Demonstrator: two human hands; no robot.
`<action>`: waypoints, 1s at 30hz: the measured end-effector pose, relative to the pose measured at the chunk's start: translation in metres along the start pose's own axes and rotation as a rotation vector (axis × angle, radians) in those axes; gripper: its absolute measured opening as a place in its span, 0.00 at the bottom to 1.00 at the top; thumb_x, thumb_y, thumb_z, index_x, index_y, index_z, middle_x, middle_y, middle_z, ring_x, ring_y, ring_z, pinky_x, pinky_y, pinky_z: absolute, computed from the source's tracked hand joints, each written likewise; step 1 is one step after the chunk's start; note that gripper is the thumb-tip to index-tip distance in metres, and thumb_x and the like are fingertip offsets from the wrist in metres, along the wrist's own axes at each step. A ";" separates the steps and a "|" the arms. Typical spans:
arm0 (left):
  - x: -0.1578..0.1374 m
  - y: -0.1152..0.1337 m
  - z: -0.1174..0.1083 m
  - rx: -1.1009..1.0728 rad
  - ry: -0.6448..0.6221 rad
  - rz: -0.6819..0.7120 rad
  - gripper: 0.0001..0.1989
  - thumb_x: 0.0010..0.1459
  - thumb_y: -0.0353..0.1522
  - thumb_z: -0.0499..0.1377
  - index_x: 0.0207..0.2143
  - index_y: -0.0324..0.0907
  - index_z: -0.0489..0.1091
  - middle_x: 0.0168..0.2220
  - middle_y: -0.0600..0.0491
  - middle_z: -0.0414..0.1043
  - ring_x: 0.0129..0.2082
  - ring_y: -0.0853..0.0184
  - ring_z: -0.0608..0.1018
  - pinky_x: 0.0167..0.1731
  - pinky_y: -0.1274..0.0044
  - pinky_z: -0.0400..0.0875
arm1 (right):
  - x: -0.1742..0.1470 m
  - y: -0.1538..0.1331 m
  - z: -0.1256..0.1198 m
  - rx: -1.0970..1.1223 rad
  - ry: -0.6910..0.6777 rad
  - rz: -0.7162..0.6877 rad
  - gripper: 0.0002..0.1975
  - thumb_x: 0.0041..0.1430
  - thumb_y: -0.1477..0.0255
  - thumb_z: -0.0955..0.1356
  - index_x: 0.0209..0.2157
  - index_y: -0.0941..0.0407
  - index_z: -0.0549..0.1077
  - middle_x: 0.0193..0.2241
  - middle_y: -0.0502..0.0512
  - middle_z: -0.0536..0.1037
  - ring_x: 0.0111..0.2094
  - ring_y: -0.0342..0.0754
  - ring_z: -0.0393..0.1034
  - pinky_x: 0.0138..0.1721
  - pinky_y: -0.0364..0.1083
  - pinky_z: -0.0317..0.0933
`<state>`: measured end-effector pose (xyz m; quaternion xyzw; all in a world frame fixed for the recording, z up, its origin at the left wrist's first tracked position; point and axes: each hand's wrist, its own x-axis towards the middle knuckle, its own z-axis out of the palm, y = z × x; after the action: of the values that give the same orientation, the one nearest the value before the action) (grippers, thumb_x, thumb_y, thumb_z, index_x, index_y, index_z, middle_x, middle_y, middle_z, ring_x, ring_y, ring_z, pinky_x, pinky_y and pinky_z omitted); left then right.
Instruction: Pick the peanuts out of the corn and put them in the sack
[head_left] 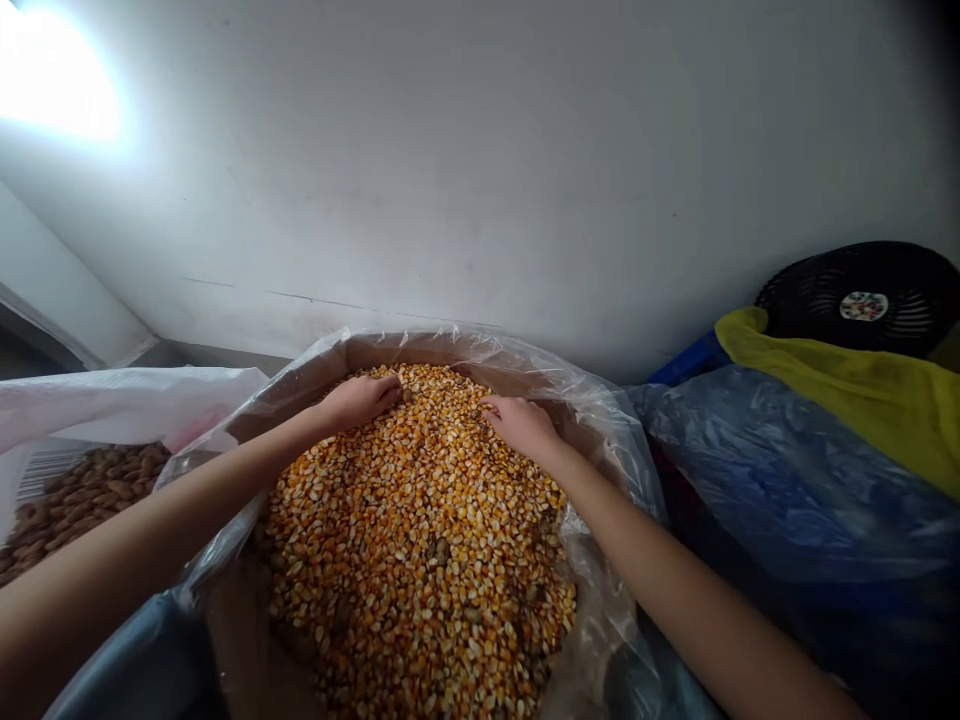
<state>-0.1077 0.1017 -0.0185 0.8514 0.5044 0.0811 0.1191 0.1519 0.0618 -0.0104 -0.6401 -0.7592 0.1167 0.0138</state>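
Dried corn kernels (pixel 427 520), yellow and orange, fill a box lined with a clear plastic bag (pixel 626 440). At the far left part of the heap, my left hand (pixel 360 400) rests on the kernels with its fingers curled in; what they hold is hidden. Across from it, my right hand (pixel 520 424) touches the corn near the far right side, thumb and fingers drawn together. Anything between those fingertips is too small to name. A few dark lumps (pixel 439 551) lie among the kernels between my forearms.
Left of the box, a white sack (pixel 135 400) holds peanuts in their shells (pixel 112 480). To the right are a dark plastic bag (pixel 810 470), yellow cloth (pixel 840 375) and a black fan (pixel 862 295). A white wall (pixel 465 180) rises behind; a bright light shines upper left.
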 end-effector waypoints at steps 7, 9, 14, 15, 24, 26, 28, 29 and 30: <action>-0.002 0.007 0.005 -0.123 0.058 -0.045 0.18 0.50 0.44 0.51 0.42 0.47 0.62 0.30 0.50 0.70 0.26 0.63 0.71 0.24 0.79 0.55 | 0.008 -0.013 0.017 -0.188 -0.050 -0.029 0.14 0.55 0.71 0.59 0.43 0.55 0.64 0.33 0.62 0.74 0.34 0.54 0.68 0.33 0.48 0.57; 0.001 0.011 0.007 -0.167 0.067 -0.046 0.16 0.49 0.44 0.53 0.38 0.47 0.64 0.32 0.50 0.70 0.27 0.65 0.71 0.24 0.80 0.55 | 0.009 -0.010 0.017 -0.101 -0.007 0.008 0.11 0.54 0.70 0.59 0.39 0.55 0.66 0.32 0.60 0.74 0.33 0.52 0.68 0.32 0.48 0.57; -0.004 0.014 0.007 -0.422 0.165 -0.098 0.14 0.49 0.43 0.53 0.34 0.45 0.64 0.24 0.54 0.65 0.21 0.70 0.66 0.19 0.82 0.54 | 0.010 -0.008 0.004 0.760 0.050 0.134 0.09 0.50 0.66 0.61 0.29 0.56 0.67 0.24 0.52 0.69 0.21 0.42 0.61 0.19 0.39 0.51; -0.008 0.013 0.006 -0.570 0.194 -0.126 0.14 0.49 0.43 0.53 0.33 0.44 0.64 0.21 0.56 0.63 0.19 0.72 0.65 0.18 0.82 0.53 | 0.009 -0.008 0.001 1.035 0.016 0.165 0.09 0.49 0.66 0.60 0.28 0.56 0.67 0.22 0.50 0.67 0.18 0.39 0.57 0.15 0.38 0.47; -0.034 -0.018 -0.010 -1.998 0.127 -0.312 0.06 0.50 0.34 0.48 0.26 0.40 0.59 0.16 0.60 0.53 0.09 0.79 0.52 0.05 0.86 0.41 | 0.001 -0.002 -0.022 2.059 -0.112 0.374 0.06 0.48 0.70 0.63 0.23 0.57 0.60 0.19 0.48 0.64 0.16 0.35 0.56 0.09 0.32 0.42; -0.036 -0.022 -0.010 -2.022 0.130 -0.297 0.07 0.50 0.34 0.48 0.27 0.40 0.61 0.17 0.59 0.55 0.09 0.79 0.53 0.05 0.86 0.42 | 0.002 -0.003 -0.021 1.998 -0.114 0.369 0.11 0.48 0.69 0.64 0.20 0.57 0.57 0.18 0.47 0.63 0.16 0.35 0.55 0.09 0.32 0.41; -0.037 -0.022 -0.009 -2.002 0.126 -0.289 0.09 0.51 0.35 0.47 0.29 0.40 0.62 0.17 0.58 0.56 0.09 0.78 0.54 0.04 0.86 0.42 | 0.003 -0.003 -0.019 1.892 -0.110 0.338 0.15 0.47 0.66 0.66 0.18 0.57 0.55 0.17 0.46 0.62 0.16 0.35 0.54 0.09 0.33 0.39; -0.037 -0.021 -0.008 -1.990 0.127 -0.292 0.10 0.52 0.37 0.47 0.29 0.40 0.62 0.17 0.58 0.56 0.09 0.78 0.54 0.04 0.86 0.42 | 0.004 -0.003 -0.017 1.826 -0.101 0.312 0.17 0.46 0.63 0.66 0.17 0.57 0.54 0.16 0.46 0.60 0.15 0.35 0.53 0.09 0.33 0.38; -0.037 -0.020 -0.008 -1.981 0.131 -0.296 0.12 0.52 0.39 0.47 0.30 0.40 0.63 0.17 0.58 0.57 0.09 0.78 0.54 0.04 0.86 0.42 | 0.004 -0.003 -0.015 1.747 -0.082 0.277 0.19 0.45 0.60 0.66 0.17 0.57 0.54 0.16 0.45 0.60 0.15 0.36 0.52 0.09 0.34 0.37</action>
<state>-0.1447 0.0794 -0.0177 0.2910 0.3162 0.4955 0.7548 0.1512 0.0679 0.0045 -0.4824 -0.3143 0.6785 0.4563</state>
